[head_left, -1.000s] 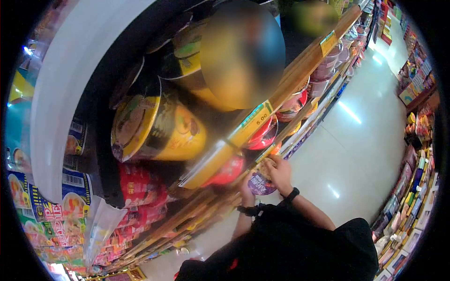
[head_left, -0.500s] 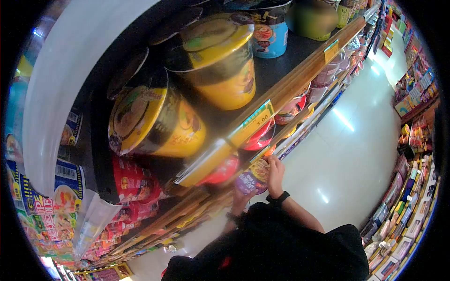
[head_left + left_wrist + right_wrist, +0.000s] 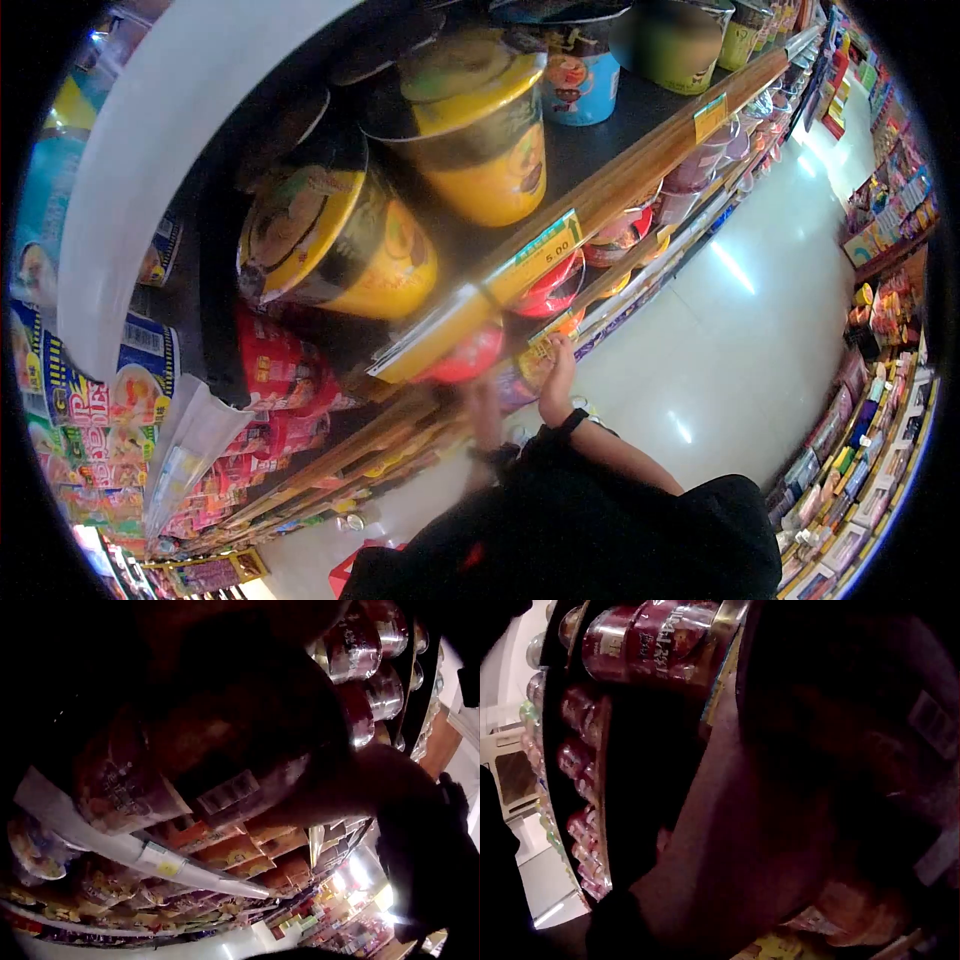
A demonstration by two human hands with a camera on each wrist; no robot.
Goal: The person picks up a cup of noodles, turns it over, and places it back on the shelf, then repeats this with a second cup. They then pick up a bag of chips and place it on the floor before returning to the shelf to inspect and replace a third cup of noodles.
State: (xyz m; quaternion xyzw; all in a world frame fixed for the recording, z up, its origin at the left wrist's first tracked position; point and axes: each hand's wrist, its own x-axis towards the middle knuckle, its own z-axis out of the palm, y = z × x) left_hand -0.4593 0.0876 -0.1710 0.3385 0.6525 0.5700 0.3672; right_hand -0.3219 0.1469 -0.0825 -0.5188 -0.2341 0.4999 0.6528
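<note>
Low beside the shelf, a purple instant noodle bowl (image 3: 514, 388) is held between both hands, partly hidden by the shelf front. My right hand (image 3: 557, 384) grips its right side, fingers pointing up along the rim. On the other side my left hand (image 3: 486, 412) holds it, blurred. The left wrist view shows the bowl's dark underside close up, with a barcode label (image 3: 229, 791) and a purple edge; the right forearm (image 3: 375, 780) reaches in from the right. Dark skin of a hand (image 3: 727, 825) fills the middle of the right wrist view, beside the shadowed bowl.
Yellow noodle cups (image 3: 475, 150) and a blue one (image 3: 583, 85) stand on the upper shelf, above a yellow price tag (image 3: 548, 248). Red packs (image 3: 285, 370) hang at the left. A curved white panel (image 3: 110, 230) is close by. Floor (image 3: 690, 330) runs along the right.
The bowl and both hands have shifted slightly left and in under the shelf edge, so less of the lid shows. The right hand has slid off the lid's top to its side.
</note>
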